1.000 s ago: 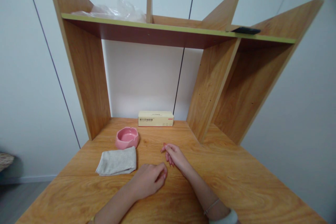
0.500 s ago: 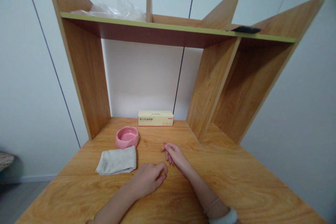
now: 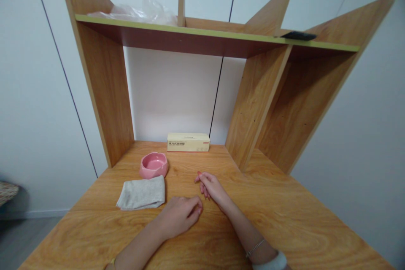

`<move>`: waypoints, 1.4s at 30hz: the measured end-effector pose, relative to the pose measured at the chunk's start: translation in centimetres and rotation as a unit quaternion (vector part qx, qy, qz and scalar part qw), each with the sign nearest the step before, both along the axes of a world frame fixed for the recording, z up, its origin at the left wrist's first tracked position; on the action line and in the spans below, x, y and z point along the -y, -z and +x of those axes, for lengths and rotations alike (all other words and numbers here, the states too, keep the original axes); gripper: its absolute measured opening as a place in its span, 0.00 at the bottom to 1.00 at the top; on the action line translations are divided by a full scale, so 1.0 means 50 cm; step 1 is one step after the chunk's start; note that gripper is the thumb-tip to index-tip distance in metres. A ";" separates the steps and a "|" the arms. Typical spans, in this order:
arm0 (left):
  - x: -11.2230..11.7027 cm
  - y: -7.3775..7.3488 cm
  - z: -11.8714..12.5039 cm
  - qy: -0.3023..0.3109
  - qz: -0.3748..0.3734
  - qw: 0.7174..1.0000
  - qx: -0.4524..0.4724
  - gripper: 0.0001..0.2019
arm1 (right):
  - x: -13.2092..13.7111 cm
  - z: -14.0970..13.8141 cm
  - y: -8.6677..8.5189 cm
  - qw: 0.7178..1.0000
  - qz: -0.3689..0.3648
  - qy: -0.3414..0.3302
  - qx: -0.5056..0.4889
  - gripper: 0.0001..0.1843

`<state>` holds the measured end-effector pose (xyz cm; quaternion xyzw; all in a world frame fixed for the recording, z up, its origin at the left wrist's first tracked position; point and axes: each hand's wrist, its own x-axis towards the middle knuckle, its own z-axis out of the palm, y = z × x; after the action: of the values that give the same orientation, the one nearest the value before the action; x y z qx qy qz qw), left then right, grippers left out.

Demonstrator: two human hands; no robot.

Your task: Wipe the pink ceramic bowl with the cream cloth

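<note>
My left hand (image 3: pixel 182 216) rests on the wooden desk (image 3: pixel 284 223), palm down, with its fingers curled in and no object showing in them. To its right and a little farther off, my right hand (image 3: pixel 211 186) lies on its side, fingers loosely bent and apart, holding nothing. The two hands do not touch. A folded light grey cloth (image 3: pixel 141 193) lies just left of my left hand. Right behind the cloth stands a pink ashtray (image 3: pixel 154 165) with a faceted outside and notched rim; its inside looks bare.
A long cream box (image 3: pixel 188 142) with printed lettering stands at the back of the desk. Wooden side panels (image 3: pixel 256 109) carry an overhead shelf (image 3: pixel 205 32). A clear plastic bag (image 3: pixel 142 12) and a flat dark object (image 3: pixel 299 35) lie on that shelf.
The whole view has shifted very slightly. Both hands, the cloth, the ashtray and the box keep their places.
</note>
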<state>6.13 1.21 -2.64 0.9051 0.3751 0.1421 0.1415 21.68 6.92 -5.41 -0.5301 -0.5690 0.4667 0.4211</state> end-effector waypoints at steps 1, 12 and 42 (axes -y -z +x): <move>0.000 0.001 0.000 -0.002 0.002 1.000 -0.002 0.09 | 0.000 0.000 0.000 1.000 -0.001 0.000 0.000 0.26; 0.002 -0.006 0.001 -0.004 -0.011 1.000 -0.001 0.09 | -0.002 0.001 0.004 1.000 -0.005 0.001 0.005 0.26; -0.003 -0.005 -0.001 0.006 -0.039 0.999 0.014 0.06 | -0.001 0.001 0.002 1.000 -0.001 -0.005 0.003 0.26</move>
<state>6.07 1.34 -2.36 0.8988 0.3732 0.1394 0.1827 21.70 6.99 -5.49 -0.5296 -0.5723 0.4677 0.4163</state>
